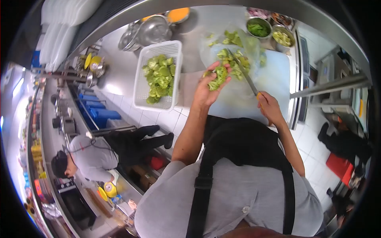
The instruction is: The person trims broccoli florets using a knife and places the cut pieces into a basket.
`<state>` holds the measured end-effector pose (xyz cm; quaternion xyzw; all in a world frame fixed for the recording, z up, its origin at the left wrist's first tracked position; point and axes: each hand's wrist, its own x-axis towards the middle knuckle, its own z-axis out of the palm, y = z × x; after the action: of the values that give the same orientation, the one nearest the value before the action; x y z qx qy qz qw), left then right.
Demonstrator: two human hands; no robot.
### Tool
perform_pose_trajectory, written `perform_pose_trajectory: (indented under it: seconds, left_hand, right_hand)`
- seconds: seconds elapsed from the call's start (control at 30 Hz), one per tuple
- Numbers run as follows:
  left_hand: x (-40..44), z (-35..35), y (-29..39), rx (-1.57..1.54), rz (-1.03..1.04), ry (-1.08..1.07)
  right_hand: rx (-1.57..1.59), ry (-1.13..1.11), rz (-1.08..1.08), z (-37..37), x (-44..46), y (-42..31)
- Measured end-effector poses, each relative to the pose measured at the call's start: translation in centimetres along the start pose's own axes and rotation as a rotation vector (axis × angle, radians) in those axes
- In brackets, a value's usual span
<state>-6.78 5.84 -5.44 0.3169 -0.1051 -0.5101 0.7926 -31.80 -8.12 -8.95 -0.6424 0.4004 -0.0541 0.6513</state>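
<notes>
In my left hand rest broccoli florets, with the fingers curled up around them. My right hand grips the yellow handle of a knife, whose long blade points away from me over the white cutting board. Cut broccoli pieces lie on the board beside the blade. A clear plastic bag lies at the board's far side, with more green pieces near it. Left of my left hand, a white perforated basket holds a pile of broccoli florets.
Metal bowls stand behind the basket, near a bowl of orange food. At the far right are bowls of chopped greens and pale green pieces. A co-worker stands at the left counter; another person is at right.
</notes>
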Motion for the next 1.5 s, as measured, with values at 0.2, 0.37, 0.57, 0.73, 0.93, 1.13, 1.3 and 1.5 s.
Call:
perform_pose_trajectory:
  seconds: [0.2, 0.37, 0.57, 0.73, 0.93, 1.13, 1.3, 1.5]
  left_hand:
    - [-0.6, -5.0, 7.2, 0.183, 0.273, 0.247]
    - [0.5, -15.8, 16.0, 1.609, 0.682, 0.504]
    - [8.5, -7.2, 11.3, 1.185, 0.841, 0.264]
    - [13.7, -1.5, 1.6, 1.447, 0.456, -0.029]
    - [20.4, -6.4, 0.4, 2.056, 0.621, 0.110]
    - [21.2, -12.4, -1.8, 2.117, 0.609, 0.244]
    - [20.4, -14.4, -2.4, 2.217, 0.831, 0.304]
    - [21.3, -16.2, -2.5, 2.333, 0.757, 0.351]
  right_hand:
    - [-0.021, 0.023, -0.035, 0.3, 0.2, 1.0]
    - [-0.107, 0.071, -0.407, 1.1, 1.7, 5.0]
    - [-0.215, 0.077, -0.227, 0.3, 1.2, 1.3]
    - [-0.191, 0.080, -0.273, 0.2, 0.7, 1.5]
    - [-0.199, 0.055, -0.235, 0.1, 0.9, 1.6]
    - [-0.216, 0.082, -0.244, 0.3, 1.6, 2.5]
    - [-0.240, 0.099, -0.268, 0.4, 1.2, 2.2]
    - [-0.226, 0.112, -0.286, 0.5, 1.7, 2.5]
